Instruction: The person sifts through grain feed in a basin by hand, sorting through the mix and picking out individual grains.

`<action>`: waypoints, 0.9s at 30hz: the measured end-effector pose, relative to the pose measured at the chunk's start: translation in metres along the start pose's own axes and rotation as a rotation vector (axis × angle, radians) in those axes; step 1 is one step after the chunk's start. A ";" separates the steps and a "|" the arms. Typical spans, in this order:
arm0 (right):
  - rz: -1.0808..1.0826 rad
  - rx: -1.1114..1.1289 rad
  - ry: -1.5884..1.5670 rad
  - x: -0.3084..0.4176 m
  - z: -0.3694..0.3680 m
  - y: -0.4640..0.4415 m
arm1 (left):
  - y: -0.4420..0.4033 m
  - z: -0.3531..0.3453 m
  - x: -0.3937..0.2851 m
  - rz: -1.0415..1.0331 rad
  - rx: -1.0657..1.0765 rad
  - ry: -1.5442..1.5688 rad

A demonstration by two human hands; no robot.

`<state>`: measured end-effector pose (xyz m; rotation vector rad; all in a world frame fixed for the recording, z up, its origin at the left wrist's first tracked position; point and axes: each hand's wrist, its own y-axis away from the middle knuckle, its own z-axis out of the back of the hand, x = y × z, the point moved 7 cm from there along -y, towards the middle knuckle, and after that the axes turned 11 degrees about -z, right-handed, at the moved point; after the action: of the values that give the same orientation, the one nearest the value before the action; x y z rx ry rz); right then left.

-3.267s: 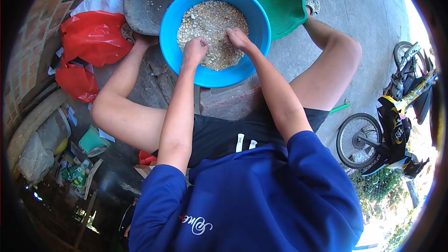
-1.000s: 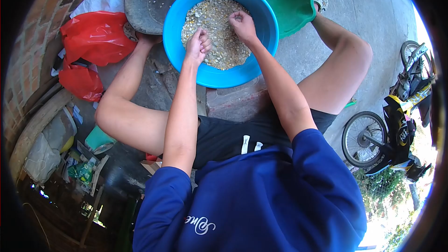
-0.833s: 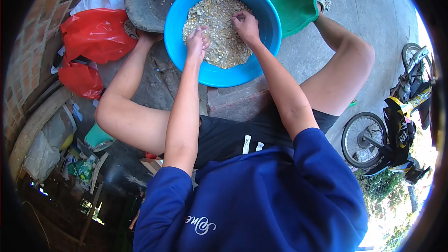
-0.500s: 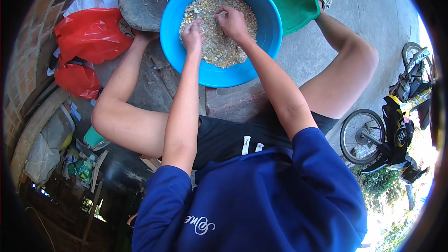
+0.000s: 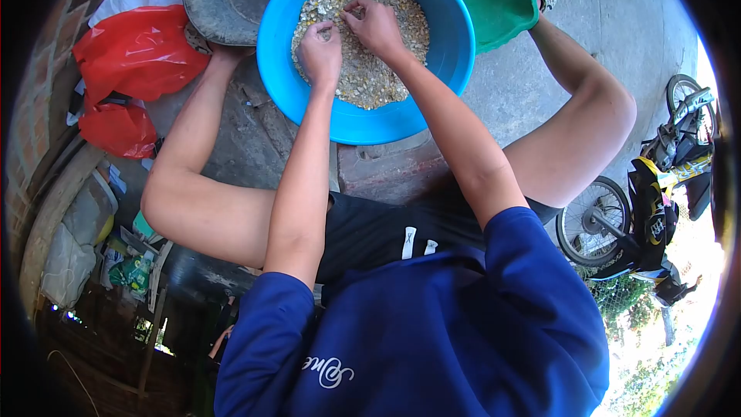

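Observation:
A round blue basin (image 5: 270, 62) stands between the person's legs, with a layer of pale yellow, broken grain (image 5: 370, 85) that looks like corn over its bottom. Above the left part of the grain is my left hand (image 5: 319, 54), its fingers curled in and thumb and fingertips brought together. My right hand (image 5: 376, 28) is just beside it to the right, also pinched, its fingertips pointing left toward the left hand. Whatever sits between the fingertips of either hand is too small to make out.
A dark shallow pan (image 5: 224, 0) with scattered kernels is at the basin's left, a green tub (image 5: 502, 0) at its right. Red plastic bags (image 5: 139, 54) lie by the brick wall (image 5: 38, 108). A motorcycle (image 5: 648, 201) stands at far right.
My right hand has moved left and slightly forward over the grain, closer to my left hand. My left fingers have curled in more. The view has shifted slightly.

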<state>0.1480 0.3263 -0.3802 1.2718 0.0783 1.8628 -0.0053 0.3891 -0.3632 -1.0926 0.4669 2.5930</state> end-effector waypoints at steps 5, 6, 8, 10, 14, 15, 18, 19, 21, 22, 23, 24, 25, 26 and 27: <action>-0.037 0.052 -0.041 0.006 -0.001 -0.001 | 0.001 -0.003 -0.008 -0.080 0.021 -0.104; -0.047 0.067 -0.043 0.007 0.000 -0.001 | 0.002 -0.003 -0.010 -0.072 0.034 -0.105; -0.053 0.047 -0.079 0.011 0.005 0.004 | 0.002 -0.002 -0.014 -0.057 0.057 -0.107; -0.045 -0.024 -0.146 0.010 0.011 0.009 | 0.001 -0.002 -0.012 -0.095 0.062 -0.124; -0.118 -0.042 -0.249 -0.008 0.025 0.014 | -0.001 -0.001 -0.021 -0.064 0.117 -0.193; -0.111 -0.036 -0.276 -0.013 0.026 0.014 | -0.002 -0.001 -0.019 -0.077 0.108 -0.195; -0.098 0.023 -0.239 -0.025 0.031 0.009 | -0.002 -0.005 -0.016 -0.111 0.083 -0.181; -0.094 0.051 -0.210 -0.026 0.033 0.009 | 0.000 -0.004 -0.015 -0.122 0.071 -0.170; -0.213 0.133 -0.237 -0.033 0.037 0.010 | 0.006 -0.004 -0.012 -0.178 0.021 -0.151; -0.265 0.175 -0.252 -0.036 0.037 0.008 | 0.009 -0.005 -0.009 -0.227 -0.023 -0.141; -0.287 0.271 -0.361 -0.036 0.034 0.008 | 0.009 -0.005 -0.005 -0.275 -0.067 -0.132; -0.309 0.368 -0.467 -0.038 0.031 0.008 | 0.005 -0.020 0.019 -0.017 0.124 0.356; -0.328 0.464 -0.571 -0.031 0.032 0.012 | 0.004 -0.033 0.031 0.246 0.318 0.842; -0.433 0.611 -0.668 -0.028 0.030 0.022 | 0.013 -0.048 0.028 0.517 0.518 1.323; -0.444 0.689 -0.682 -0.017 0.032 0.030 | 0.013 -0.042 0.009 0.506 0.543 1.471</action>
<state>0.1570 0.2833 -0.3621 2.0914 0.6177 0.9648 0.0106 0.3616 -0.3949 -2.6409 1.7273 1.2132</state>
